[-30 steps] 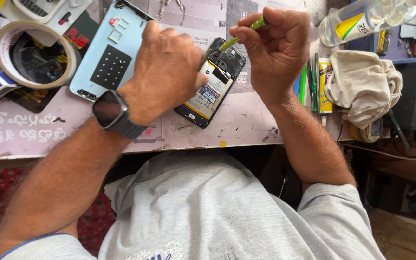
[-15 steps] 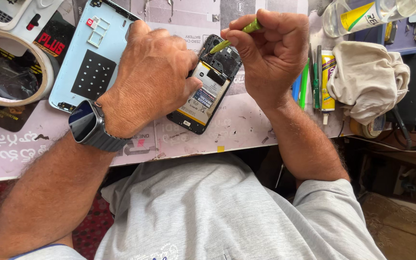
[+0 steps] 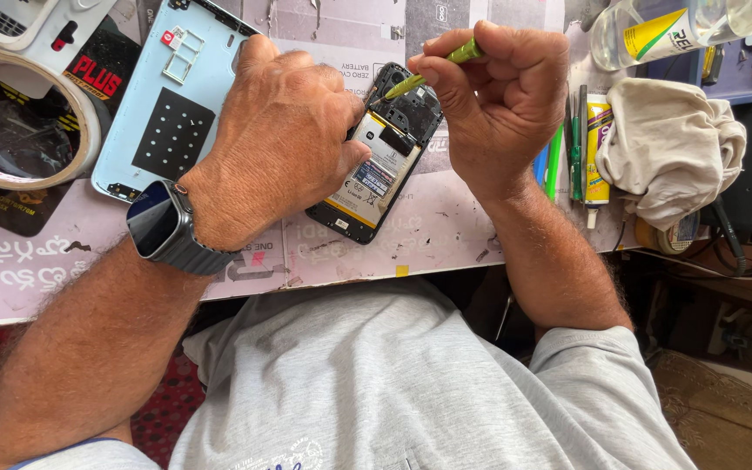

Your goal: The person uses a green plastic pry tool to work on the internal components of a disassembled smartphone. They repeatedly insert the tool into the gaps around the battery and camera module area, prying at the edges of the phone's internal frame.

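An opened black phone (image 3: 382, 165) lies back-up on the pale work mat (image 3: 446, 235), its battery and board exposed. My left hand (image 3: 280, 139) presses down on the phone's left side and holds it still; a dark smartwatch (image 3: 160, 222) sits on that wrist. My right hand (image 3: 498, 96) pinches a thin green tool (image 3: 433, 68) whose tip touches the top of the phone's board. A light blue back cover (image 3: 167, 104) lies inside-up just left of my left hand.
A roll of tape (image 3: 19, 122) rests at the left edge. Right of the phone lie green and blue tools (image 3: 563, 148), a yellow glue tube (image 3: 598, 139), a crumpled cream cloth (image 3: 672, 148) and a clear bottle (image 3: 654, 30). The table edge runs below the phone.
The view has shifted a little toward the left. Both hands stay on the phone; the green tool's tip remains at the phone's top end.
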